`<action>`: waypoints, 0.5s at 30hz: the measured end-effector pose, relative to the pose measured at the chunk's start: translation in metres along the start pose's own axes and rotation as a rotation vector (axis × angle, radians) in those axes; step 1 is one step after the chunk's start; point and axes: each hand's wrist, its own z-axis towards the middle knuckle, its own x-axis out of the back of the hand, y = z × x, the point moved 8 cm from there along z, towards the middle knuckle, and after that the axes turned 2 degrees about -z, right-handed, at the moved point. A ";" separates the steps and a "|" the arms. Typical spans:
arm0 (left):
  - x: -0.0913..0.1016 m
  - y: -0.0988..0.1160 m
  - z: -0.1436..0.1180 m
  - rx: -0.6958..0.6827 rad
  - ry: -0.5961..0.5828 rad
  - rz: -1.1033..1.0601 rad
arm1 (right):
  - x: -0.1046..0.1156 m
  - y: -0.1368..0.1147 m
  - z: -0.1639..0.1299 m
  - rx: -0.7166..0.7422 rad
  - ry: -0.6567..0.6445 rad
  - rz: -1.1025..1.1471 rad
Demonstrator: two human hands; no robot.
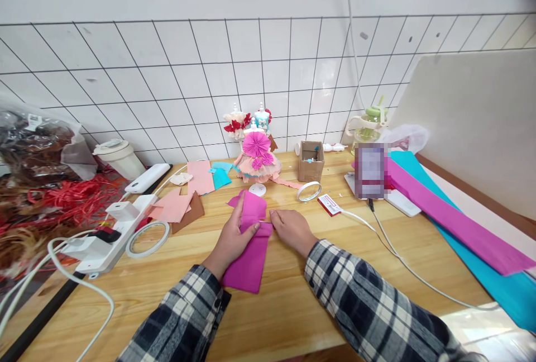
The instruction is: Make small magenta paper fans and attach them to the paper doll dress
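A folded sheet of magenta crepe paper (250, 264) is on the wooden table in front of me. My left hand (234, 239) grips it from the left, its thumb lying across the paper near a narrow folded band. From the right, my right hand (293, 229) pinches the end of that band between thumb and curled fingers. Just beyond the paper stand small dress-form figures (256, 152) in ruffled paper skirts, the front one with a magenta pleated fan on its chest.
Rolls of white tape (309, 191) and a cardboard box (311, 162) are at centre right. Pink paper scraps (201, 176), a power strip (119, 233) and cables lie left. A blurred-out phone screen (372, 171) and long magenta and blue paper (460, 222) are on the right.
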 end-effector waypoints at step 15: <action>-0.010 0.003 -0.003 -0.002 -0.086 -0.007 | -0.002 -0.008 -0.002 0.036 -0.023 -0.007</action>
